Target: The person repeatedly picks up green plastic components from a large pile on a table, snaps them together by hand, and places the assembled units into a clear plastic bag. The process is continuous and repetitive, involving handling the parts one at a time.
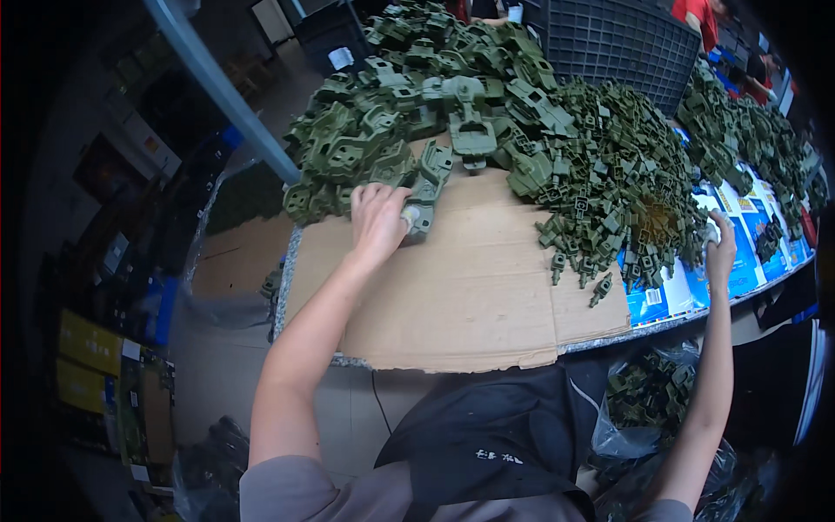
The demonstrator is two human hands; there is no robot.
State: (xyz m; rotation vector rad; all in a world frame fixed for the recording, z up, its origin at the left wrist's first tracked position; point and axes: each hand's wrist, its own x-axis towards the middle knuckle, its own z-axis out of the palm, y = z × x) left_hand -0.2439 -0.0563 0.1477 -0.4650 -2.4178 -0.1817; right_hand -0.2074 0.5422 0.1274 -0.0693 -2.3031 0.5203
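Observation:
My left hand (379,219) is closed on the near end of a dark green moulded plastic part (430,181), long and angular with recesses. The part tilts up from the cardboard (461,287) towards the heap. Something whitish covers my thumb tip there. Far to the right, my right hand (720,247) has its fingers bent together beside a pile of small green plastic pieces (617,165). White covering shows on those fingertips too; what they hold, if anything, cannot be made out. Another large green part (470,122) lies just beyond the left hand's part.
A tall heap of larger green parts (348,139) fills the table's far side. Behind the small pieces stands a black plastic crate (617,43). Blue printed sheets (748,270) lie under the right side. A metal post (222,87) rises at the left corner. People work at the far right.

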